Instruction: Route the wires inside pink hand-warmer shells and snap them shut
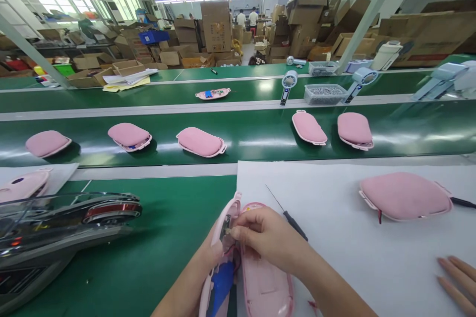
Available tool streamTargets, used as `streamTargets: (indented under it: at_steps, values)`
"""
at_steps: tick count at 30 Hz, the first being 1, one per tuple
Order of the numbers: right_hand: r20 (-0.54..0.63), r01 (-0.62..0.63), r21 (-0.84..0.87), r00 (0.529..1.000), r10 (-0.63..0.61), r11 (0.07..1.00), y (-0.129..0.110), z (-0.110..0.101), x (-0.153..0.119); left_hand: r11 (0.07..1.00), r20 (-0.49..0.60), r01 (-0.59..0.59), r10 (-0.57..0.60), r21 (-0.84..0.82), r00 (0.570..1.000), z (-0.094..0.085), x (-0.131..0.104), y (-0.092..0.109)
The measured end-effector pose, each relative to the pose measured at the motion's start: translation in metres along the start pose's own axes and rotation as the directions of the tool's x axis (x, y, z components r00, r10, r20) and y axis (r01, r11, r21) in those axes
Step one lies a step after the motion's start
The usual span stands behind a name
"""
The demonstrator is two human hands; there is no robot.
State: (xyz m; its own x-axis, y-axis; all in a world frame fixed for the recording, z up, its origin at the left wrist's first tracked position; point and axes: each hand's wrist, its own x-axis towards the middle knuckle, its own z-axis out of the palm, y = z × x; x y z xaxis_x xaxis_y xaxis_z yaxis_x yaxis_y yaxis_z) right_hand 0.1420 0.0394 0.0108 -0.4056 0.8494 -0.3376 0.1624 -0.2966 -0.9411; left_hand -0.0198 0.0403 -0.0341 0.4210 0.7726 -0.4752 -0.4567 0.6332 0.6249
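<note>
Tilted on its edge, an opened pink shell half [232, 204] with a small circuit board and a blue part inside is held by my left hand [212, 251], whose fingers are partly hidden behind it. My right hand [262, 233] pinches near the board, thumb and forefinger together; what lies between the fingertips is too small to name. Beneath my right hand lies the other pink shell half [266, 287], hollow side up. Thin red wires run between the halves. A black-handled screwdriver [295, 225] rests on the white sheet just right of my right hand.
Several pink padded units, one of them [201, 142] ahead, sit on the green conveyor [260, 133]. Another pink unit [407, 195] lies right on the white sheet [334, 237]. Another person's hand [459, 280] is at lower right. A dark glossy machine [67, 237] stands left.
</note>
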Motion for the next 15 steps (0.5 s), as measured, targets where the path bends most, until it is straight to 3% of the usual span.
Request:
streamTargets:
  at_steps: [4,5,7,9,10,12,15]
  values:
    - [0.146,0.003,0.136,0.989,-0.024,0.991,-0.007,-0.024,-0.012,0.999,0.101,0.033,-0.031,-0.023,0.994,-0.003,-0.01,-0.001]
    - [0.128,0.025,0.12,0.991,-0.041,0.992,-0.008,-0.028,-0.013,0.999,0.116,0.031,-0.028,-0.024,0.993,-0.004,-0.009,-0.001]
    - [-0.014,0.101,-0.049,0.995,-0.102,0.994,-0.008,-0.031,-0.014,1.0,0.089,0.002,0.0,-0.023,0.996,-0.004,-0.002,-0.002]
    - [-0.164,0.153,-0.294,0.964,-0.207,0.944,-0.007,-0.027,-0.013,0.999,0.023,-0.034,0.034,-0.029,0.999,-0.001,0.01,-0.001]
    - [-0.186,0.177,-0.373,0.947,-0.261,0.911,-0.006,-0.023,-0.012,0.998,-0.003,-0.045,0.044,-0.035,0.999,0.001,0.017,-0.001]
    - [-0.146,0.231,-0.396,0.94,-0.309,0.889,-0.007,-0.015,-0.01,0.998,-0.022,-0.047,0.046,-0.044,0.999,0.006,0.026,0.0]
    - [-0.096,0.162,-0.257,0.977,-0.192,0.953,-0.01,-0.006,-0.009,0.998,-0.019,-0.022,0.021,-0.062,1.0,0.009,0.026,-0.001]
